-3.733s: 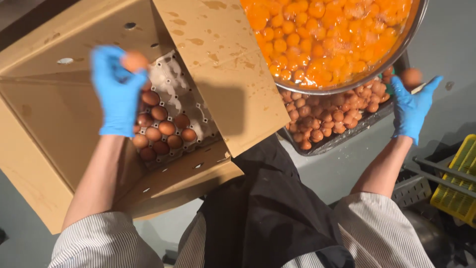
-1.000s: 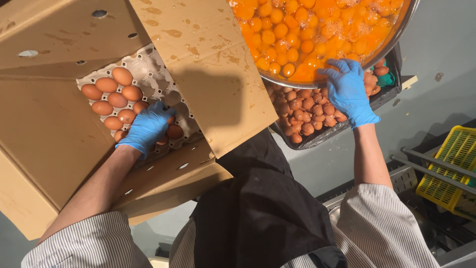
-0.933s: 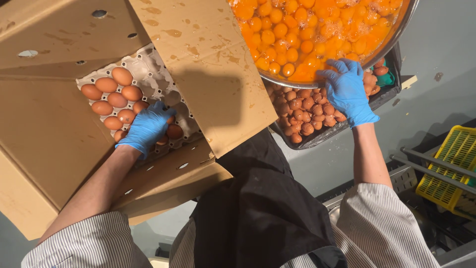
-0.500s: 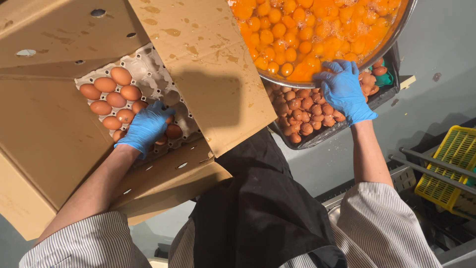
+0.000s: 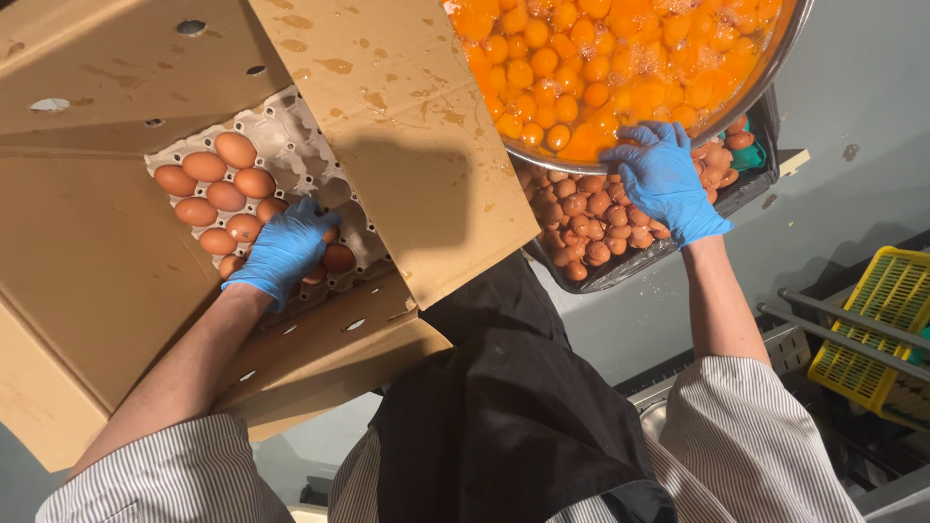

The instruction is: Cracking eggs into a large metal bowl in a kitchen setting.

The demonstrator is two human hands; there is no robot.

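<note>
Our left hand [image 5: 286, 247], in a blue glove, lies curled over the brown eggs [image 5: 225, 194] in the grey pulp tray [image 5: 291, 126] inside the open cardboard box [image 5: 97, 291]; the fingers are bent down around an egg near the tray's near edge, though we cannot tell whether it is lifted clear or merely touched. Our right hand [image 5: 664, 179], also gloved, is closed loosely at the rim of the steel bowl [image 5: 765, 73] of yolks, above the dark bin of broken shells [image 5: 591, 218]; whether it pinches a shell is hidden by the fingers.

We judge the risks thus: a wet glove may let an egg slip and crack among its neighbours; shell fragments may drop over the rim into the yolks, since the hand sits right at it; the box flap [image 5: 407, 136], already spattered, hangs close to the bowl, so a knock could jolt either.
</note>
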